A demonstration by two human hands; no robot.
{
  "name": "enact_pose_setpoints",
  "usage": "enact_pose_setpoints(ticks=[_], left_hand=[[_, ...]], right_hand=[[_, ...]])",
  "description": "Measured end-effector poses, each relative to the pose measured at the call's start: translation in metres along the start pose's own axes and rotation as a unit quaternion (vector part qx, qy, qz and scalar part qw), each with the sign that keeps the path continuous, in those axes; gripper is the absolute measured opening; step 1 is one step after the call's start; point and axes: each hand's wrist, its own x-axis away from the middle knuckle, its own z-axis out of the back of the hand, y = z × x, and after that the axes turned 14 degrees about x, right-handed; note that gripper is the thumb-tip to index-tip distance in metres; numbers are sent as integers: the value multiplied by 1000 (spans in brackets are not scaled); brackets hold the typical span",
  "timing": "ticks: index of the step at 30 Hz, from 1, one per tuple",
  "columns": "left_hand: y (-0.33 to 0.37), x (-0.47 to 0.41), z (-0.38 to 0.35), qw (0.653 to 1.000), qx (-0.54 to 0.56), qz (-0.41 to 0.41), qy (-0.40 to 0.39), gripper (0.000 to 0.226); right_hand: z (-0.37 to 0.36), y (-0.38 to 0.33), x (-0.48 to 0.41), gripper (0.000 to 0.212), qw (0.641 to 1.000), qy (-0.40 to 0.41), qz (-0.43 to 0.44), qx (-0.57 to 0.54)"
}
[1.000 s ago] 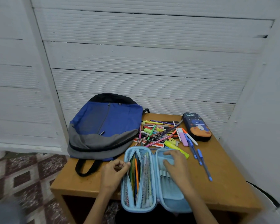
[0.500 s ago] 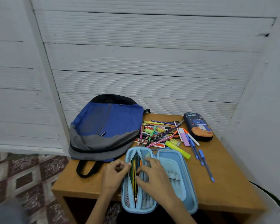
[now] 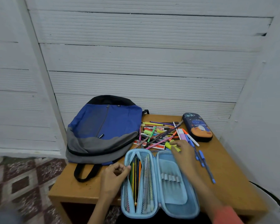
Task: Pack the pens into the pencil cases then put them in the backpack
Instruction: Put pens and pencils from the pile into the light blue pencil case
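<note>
Now: packing is under way. Many pens lie in a loose heap at the middle of the frame, so I judge the task far from done.
Left hand: lower middle of the frame, fingers curled and pinching the edge of the mesh pocket, probably to keep its mouth spread for the next item.
Right hand: reaches up to centre right, fingers closed round a yellow highlighter at the near edge of the heap, likely picked because it lies closest.
Blue pencil case: lies open and flat at bottom centre, close to the person so both hands reach it. Its near end juts past the worktop's front edge.
Pocket contents: pencils and pens lie lengthwise in the left half. The elastic loops in the right half hold nothing.
Dark pencil case: right of centre beyond the heap, closed and untouched, seemingly kept for later.
Backpack: left of centre, lying flat with one side hanging off the worktop. Its zip looks closed, so it must be opened before the cases go in.
Blue pens: a few lie apart from the heap, right of the right hand.
Risk: the overhanging case could tip if pressed at its near end.
</note>
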Motion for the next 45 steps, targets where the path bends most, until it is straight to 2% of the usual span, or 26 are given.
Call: enact_pose_setpoints(ticks=[3,6,12,17,23,27,34,38,42,45], left_hand=[[3,1,-1,1000,0,2,-2,28],[4,1,-2,1000,2,1,-1,27],[5,3,-2,1000,5,4,5,28],[2,-1,-1,1000,5,12,3,28],[0,-2,-2,1000,10,6,5,33],[0,-2,-2,1000,13,6,1,34],[2,-2,-2,1000,10,13,-1,31],[3,-1,-3,1000,18,4,6,33],[4,-1,-4,1000,19,-1,6,33],[3,-1,-4,1000,14,-3,7,31]], right_hand=[[3,26,-37,17,997,17,-52,51],[3,38,-63,18,988,-23,-93,122],[-8,40,-85,14,961,-72,-59,262],[-20,38,-92,24,951,-61,-81,292],[-22,35,-92,19,939,-49,-110,323],[-17,29,-87,30,931,-53,-139,334],[-15,29,-83,22,931,-39,-172,320],[-10,31,-78,23,945,8,-157,288],[3,34,-70,13,975,109,-150,126],[18,34,-67,4,977,156,-148,15]])
